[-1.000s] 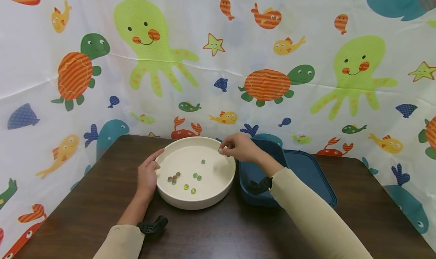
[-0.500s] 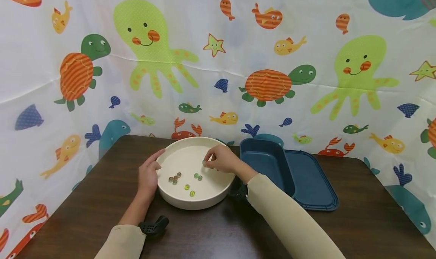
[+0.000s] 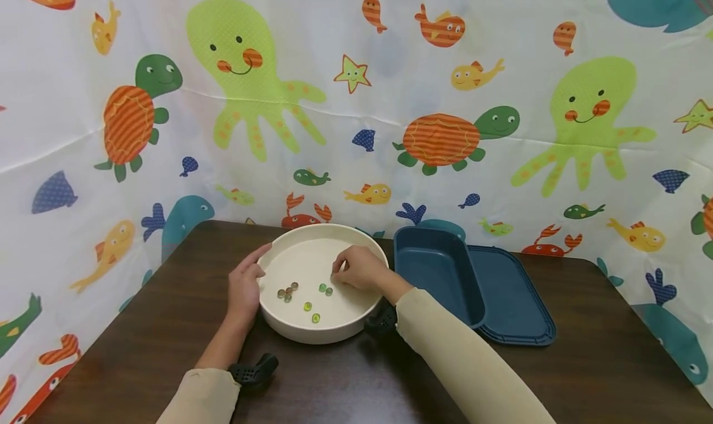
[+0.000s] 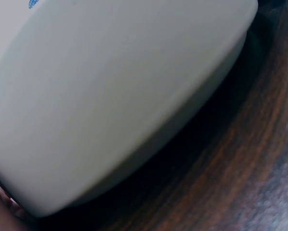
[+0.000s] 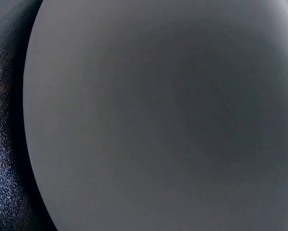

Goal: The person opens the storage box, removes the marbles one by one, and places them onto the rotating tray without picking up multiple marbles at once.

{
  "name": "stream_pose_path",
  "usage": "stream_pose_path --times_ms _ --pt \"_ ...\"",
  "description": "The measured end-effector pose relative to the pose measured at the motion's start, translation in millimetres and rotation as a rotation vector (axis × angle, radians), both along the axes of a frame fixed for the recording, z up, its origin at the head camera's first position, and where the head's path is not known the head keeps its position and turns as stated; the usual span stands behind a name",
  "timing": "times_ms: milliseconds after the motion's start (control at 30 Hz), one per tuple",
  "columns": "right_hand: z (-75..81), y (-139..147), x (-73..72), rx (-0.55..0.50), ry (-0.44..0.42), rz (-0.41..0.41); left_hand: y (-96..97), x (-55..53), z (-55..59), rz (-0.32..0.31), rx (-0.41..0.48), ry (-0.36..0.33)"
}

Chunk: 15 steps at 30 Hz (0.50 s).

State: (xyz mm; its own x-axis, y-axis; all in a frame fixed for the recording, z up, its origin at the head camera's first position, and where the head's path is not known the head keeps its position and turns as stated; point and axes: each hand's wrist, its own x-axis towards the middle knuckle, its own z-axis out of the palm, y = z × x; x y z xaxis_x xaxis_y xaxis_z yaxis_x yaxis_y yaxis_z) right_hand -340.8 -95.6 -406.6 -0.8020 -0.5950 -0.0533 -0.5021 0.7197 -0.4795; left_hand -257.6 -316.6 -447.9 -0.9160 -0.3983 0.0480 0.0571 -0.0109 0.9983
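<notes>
Marbles lie scattered on the floor of the white bowl, which sits at lower centre of the head view on the dark table. Most sit toward the bowl's left and near side; two green ones lie just beside the right hand's fingertips.

My guess is the risk lies in the pinch: these small round glass balls could squirt from the fingertips and roll across the bowl, or bounce over its low rim onto the table. A nudge from the wrist against the wall could also shift the bowl and send the whole lot rolling.

Right hand is inside the bowl, right of centre, fingers curled downward with the tips at the floor; whether a marble is already between them I cannot tell, since the knuckles hide the tips. Left hand rests against the bowl's left outer wall, fingers relaxed and nearly straight along the rim, steadying rather than gripping.

Just right of the bowl stands a blue tub, with its blue lid lying flat beside it. The wrist views show only the bowl's wall, close and blurred.
</notes>
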Motion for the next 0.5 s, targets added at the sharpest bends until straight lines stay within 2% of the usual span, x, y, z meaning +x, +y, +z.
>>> stream_pose_path --times_ms 267,367,500 --pt "4.8 6.6 3.0 -0.016 -0.023 0.001 4.1 1.8 0.5 -0.002 -0.002 -0.003" --pt "16.7 13.3 7.0 -0.058 -0.047 0.006 4.1 2.7 1.0 0.004 -0.004 0.000" --pt "40.3 30.5 19.3 -0.113 -0.062 0.037 1.4 5.1 0.9 0.012 -0.007 -0.006"
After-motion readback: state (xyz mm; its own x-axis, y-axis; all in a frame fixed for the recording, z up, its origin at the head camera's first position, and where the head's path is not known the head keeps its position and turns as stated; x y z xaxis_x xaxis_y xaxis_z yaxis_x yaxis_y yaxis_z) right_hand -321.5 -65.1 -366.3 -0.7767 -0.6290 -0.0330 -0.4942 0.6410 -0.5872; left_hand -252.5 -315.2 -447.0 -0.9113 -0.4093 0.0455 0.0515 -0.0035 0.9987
